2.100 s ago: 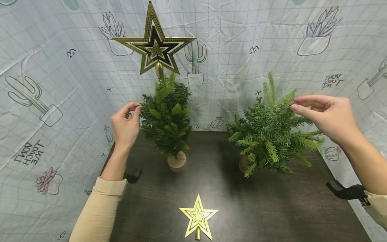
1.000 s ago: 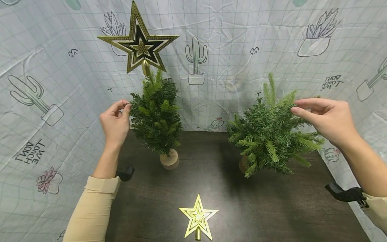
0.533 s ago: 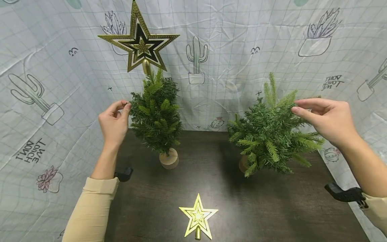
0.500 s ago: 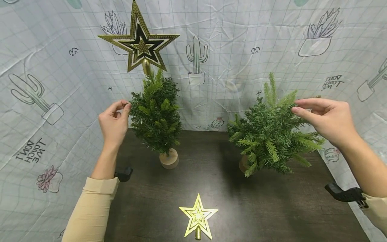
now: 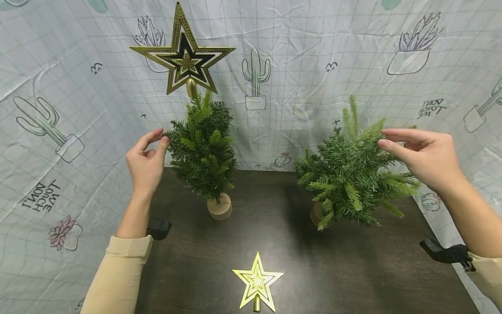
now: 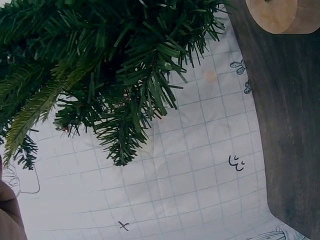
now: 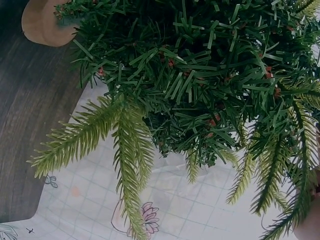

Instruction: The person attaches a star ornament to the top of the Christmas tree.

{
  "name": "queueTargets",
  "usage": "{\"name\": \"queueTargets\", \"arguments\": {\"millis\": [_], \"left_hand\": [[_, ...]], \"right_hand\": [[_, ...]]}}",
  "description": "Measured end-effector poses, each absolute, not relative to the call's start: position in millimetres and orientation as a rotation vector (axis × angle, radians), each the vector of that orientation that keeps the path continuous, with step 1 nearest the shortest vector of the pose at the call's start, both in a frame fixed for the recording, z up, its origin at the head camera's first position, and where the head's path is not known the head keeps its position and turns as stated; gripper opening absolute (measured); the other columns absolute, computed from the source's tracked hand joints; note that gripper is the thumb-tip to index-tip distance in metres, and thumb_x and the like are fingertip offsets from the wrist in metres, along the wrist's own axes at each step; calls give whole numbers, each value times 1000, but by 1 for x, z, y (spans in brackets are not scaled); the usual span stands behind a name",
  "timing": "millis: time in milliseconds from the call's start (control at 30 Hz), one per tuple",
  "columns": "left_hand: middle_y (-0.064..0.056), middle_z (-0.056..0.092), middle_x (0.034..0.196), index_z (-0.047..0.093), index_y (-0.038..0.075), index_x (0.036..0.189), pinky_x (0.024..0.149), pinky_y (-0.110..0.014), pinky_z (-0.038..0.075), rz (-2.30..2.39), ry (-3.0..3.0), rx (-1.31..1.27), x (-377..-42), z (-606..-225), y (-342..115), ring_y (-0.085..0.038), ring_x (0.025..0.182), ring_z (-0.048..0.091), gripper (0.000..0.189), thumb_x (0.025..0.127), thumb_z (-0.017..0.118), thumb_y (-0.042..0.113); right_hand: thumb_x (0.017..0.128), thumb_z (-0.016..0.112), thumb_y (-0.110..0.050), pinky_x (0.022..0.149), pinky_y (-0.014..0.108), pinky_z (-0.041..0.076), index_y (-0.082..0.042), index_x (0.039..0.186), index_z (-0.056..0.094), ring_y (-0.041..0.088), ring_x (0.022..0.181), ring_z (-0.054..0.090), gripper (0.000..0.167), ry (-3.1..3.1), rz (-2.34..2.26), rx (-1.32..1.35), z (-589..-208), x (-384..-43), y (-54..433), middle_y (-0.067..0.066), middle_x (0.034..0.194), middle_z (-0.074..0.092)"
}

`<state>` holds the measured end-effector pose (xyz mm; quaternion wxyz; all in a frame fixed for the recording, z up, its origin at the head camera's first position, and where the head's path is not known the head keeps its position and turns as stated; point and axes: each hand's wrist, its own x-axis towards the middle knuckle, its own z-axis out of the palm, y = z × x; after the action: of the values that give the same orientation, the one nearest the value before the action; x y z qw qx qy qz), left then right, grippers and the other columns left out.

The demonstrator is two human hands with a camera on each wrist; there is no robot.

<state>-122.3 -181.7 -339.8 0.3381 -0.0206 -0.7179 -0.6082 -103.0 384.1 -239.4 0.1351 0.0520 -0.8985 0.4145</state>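
Observation:
In the head view, my left hand (image 5: pixel 147 163) is beside the outer side of a small artificial Christmas tree (image 5: pixel 201 152), thumb and index finger parted at a branch tip. A large gold star topper (image 5: pixel 188 61) sits on that tree's top, leaning slightly left. My right hand (image 5: pixel 429 157) is at the upper right branches of a second, bushier tree (image 5: pixel 349 174), its thumb and fingers apart. Each wrist view is filled mostly by branches, with only a bit of a hand at the edge. A smaller gold star topper (image 5: pixel 257 281) lies flat near me.
Both trees stand on round wooden bases, the left one (image 5: pixel 219 207) fully visible and the right one (image 5: pixel 316 213) partly covered by branches. Beneath them is a dark wooden table (image 5: pixel 266 226). A white grid-patterned curtain (image 5: pixel 298 83) with cactus drawings encloses the back and sides.
The left tree with its star has shifted left, my left hand moving with it. Just now my left fingertips have parted from the branch. The right tree and right hand have barely moved.

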Motion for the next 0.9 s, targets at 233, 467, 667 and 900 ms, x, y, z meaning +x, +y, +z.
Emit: {"name": "queueTargets", "arguments": {"millis": [233, 467, 667, 900], "left_hand": [[-11, 73, 121, 74, 4, 125, 38, -17, 27, -1621, -1832, -116, -117, -343, -187, -3, 37, 29, 30, 97, 77, 14], [-9, 71, 130, 71, 4, 131, 36, -20, 20, -1622, -1853, -122, -99, -335, -181, 0, 37, 23, 37, 94, 78, 7], [2, 70, 77, 72, -1, 128, 35, -22, 18, -1601, -1839, -189, -75, -318, -167, 1, 37, 21, 37, 91, 79, 3], [1, 39, 45, 74, -2, 123, 37, -20, 17, -1491, -1861, -287, -52, -311, -152, -2, 37, 18, 35, 89, 79, -3]], "right_hand": [[91, 84, -18, 50, 22, 37, -14, 122, 79, 3, 57, 53, 31, -2582, 1199, 143, -241, -102, 384, -23, 91, 75], [91, 84, -19, 46, 29, 29, -14, 121, 80, 10, 50, 38, 30, -2576, 1178, 144, -241, -102, 383, -4, 64, 65], [92, 83, -20, 46, 30, 28, -15, 121, 80, 11, 50, 37, 30, -2582, 1156, 138, -241, -101, 381, -3, 59, 59], [90, 85, -19, 46, 32, 24, -16, 121, 80, 11, 50, 32, 31, -2582, 1163, 147, -240, -102, 380, -3, 51, 45]]}}
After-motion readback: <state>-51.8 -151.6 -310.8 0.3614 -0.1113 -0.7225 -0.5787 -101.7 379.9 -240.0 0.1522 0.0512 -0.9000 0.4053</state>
